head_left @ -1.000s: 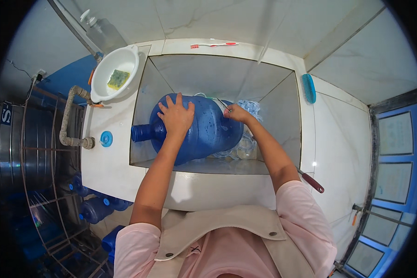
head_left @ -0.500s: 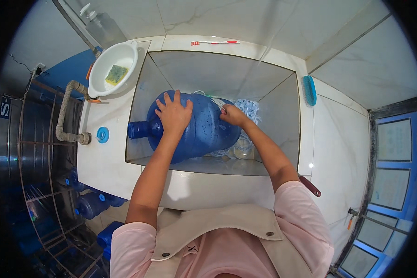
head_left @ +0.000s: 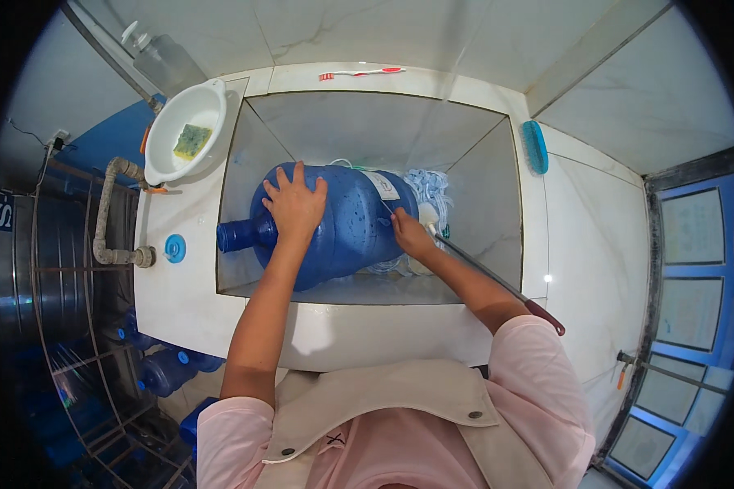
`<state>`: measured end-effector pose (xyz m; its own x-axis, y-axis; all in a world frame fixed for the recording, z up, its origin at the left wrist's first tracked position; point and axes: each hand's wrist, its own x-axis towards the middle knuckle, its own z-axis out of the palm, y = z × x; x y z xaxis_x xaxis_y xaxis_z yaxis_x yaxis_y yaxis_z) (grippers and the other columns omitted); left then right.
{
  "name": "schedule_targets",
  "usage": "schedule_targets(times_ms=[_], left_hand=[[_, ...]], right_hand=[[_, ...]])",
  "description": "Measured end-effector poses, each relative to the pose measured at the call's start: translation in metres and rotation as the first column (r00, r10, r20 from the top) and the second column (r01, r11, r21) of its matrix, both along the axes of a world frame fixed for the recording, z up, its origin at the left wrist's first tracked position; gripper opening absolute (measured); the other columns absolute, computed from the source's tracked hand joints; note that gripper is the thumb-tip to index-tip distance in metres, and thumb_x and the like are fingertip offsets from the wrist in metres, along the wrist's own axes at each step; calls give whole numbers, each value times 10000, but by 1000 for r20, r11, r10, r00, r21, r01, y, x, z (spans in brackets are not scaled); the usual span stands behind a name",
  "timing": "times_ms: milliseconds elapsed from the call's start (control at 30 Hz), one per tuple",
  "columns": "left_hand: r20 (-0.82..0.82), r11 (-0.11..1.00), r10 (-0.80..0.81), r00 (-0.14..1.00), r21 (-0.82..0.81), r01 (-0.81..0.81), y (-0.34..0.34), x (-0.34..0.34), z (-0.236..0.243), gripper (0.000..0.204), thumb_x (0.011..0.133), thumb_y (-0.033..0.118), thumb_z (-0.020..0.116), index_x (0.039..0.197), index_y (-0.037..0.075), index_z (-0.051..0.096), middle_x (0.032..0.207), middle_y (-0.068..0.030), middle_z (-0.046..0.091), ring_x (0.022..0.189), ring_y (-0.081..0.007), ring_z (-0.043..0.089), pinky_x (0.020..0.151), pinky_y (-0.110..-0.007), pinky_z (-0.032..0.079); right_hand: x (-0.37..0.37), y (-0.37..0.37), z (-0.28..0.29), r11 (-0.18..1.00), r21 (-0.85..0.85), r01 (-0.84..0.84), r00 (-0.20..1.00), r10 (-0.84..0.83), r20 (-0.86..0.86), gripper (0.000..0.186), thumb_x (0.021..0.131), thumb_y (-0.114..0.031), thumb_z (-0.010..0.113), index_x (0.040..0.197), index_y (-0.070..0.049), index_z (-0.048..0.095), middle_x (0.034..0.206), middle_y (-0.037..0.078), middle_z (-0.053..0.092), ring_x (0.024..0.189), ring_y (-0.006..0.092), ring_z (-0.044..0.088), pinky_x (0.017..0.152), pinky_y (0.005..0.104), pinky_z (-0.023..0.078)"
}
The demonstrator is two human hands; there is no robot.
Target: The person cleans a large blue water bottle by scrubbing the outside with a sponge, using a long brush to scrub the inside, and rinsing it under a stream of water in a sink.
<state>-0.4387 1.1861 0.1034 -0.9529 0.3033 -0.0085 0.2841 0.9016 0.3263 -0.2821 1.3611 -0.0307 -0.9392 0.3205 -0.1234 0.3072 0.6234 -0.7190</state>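
Observation:
A large blue water jug (head_left: 342,232) lies on its side in the grey tiled basin (head_left: 261,110), its uncapped neck toward the left. My left hand (head_left: 296,204) rests on the jug's shoulder, open with fingers spread. My right hand (head_left: 412,234) is closed near the jug's base end, its fingertips pinched at a thin, pale sliver too small to name. Just above these fingertips, a white label (head_left: 379,186) sits on the jug's wet surface. White and blue netting-like material (head_left: 432,191) lies behind the base, partly hidden by the jug.
A long-handled tool (head_left: 485,270) leans over the basin's right edge, its head unclear. Around the rim are a white bowl (head_left: 159,130) with a sponge (head_left: 192,141), a toothbrush (head_left: 359,73), a blue brush (head_left: 535,147) and a blue cap (head_left: 174,248). A pipe (head_left: 103,208) stands left.
My right hand has moved down the jug from the label, which now shows more plainly. More of the long-handled tool is visible. My left hand stays on the jug's shoulder.

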Motion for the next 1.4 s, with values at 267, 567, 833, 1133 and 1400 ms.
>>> schedule_targets(times_ms=[267, 567, 833, 1133, 1400], left_hand=[[3, 1000, -7, 1000, -18, 7, 2, -1, 1, 587, 827, 418, 484, 1340, 136, 450, 1392, -245, 332, 1274, -533, 252, 993, -643, 259], [-16, 1000, -22, 1000, -11, 21, 2, -1, -3, 591, 822, 419, 492, 1340, 136, 450, 1382, -244, 343, 1268, -533, 261, 986, -645, 266], [-24, 1000, -11, 1000, -19, 11, 4, 0, -2, 585, 819, 420, 494, 1333, 143, 460, 1378, -242, 351, 1260, -539, 270, 981, -648, 272], [-7, 999, -22, 1000, -35, 21, 4, 1, -1, 596, 819, 427, 483, 1341, 142, 449, 1391, -238, 342, 1265, -536, 265, 995, -638, 260], [18, 999, -24, 1000, -38, 24, 3, -1, 1, 605, 822, 433, 471, 1349, 137, 438, 1395, -235, 339, 1268, -535, 262, 996, -634, 260]], right_hand=[[-2, -3, -12, 998, 45, 37, 998, -35, -43, 165, 953, -159, 362, 948, 2, 395, 867, 302, 554, 802, 474, 545, 715, 534, 421], [0, -1, -15, 998, 55, 11, 998, -8, -61, 137, 920, -129, 391, 949, 5, 390, 851, 286, 560, 809, 465, 549, 715, 520, 432], [-2, -2, -7, 999, 51, 14, 1000, -13, -6, 144, 906, -123, 400, 954, 13, 394, 846, 289, 574, 792, 466, 561, 713, 527, 435], [-2, -6, -9, 998, 59, 30, 999, -28, -20, 155, 938, -151, 359, 944, 3, 374, 816, 308, 562, 776, 483, 552, 695, 544, 417], [0, -4, -14, 999, 44, 30, 996, -26, -89, 153, 926, -142, 378, 926, 10, 365, 800, 307, 564, 757, 484, 553, 686, 544, 419]])
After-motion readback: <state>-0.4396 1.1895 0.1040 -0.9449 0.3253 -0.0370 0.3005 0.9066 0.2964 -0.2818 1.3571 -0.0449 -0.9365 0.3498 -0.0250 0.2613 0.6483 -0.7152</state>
